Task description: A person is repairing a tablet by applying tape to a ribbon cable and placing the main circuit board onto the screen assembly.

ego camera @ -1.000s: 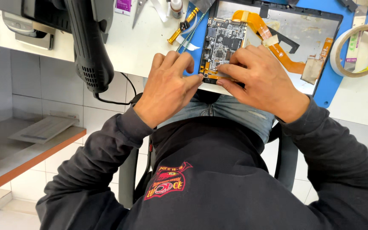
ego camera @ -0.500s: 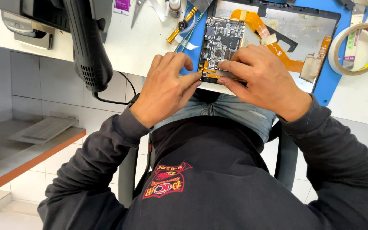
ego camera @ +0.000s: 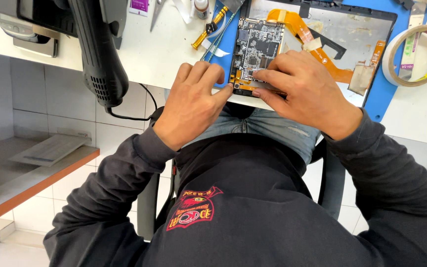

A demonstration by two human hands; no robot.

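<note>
— Where do the fingers sit against the circuit board (ego camera: 257,49)?

— The right hand (ego camera: 308,91) lies with its fingertips (ego camera: 260,75) pressed flat on the board's near end, close together, pinning rather than gripping; the left hand (ego camera: 193,101) comes in from the board's left, its fingertip touching the near left corner, fingers curled and holding nothing.

— And the board's long axis?

— It runs away from the person, near edge at the table rim; so both hands meet at its near end, the right one further onto it.

— Around the board?

— An orange flex cable (ego camera: 317,47) to its right; a roll of tape (ego camera: 416,54) well beyond that; a black heat gun (ego camera: 100,54) well to its left.
</note>
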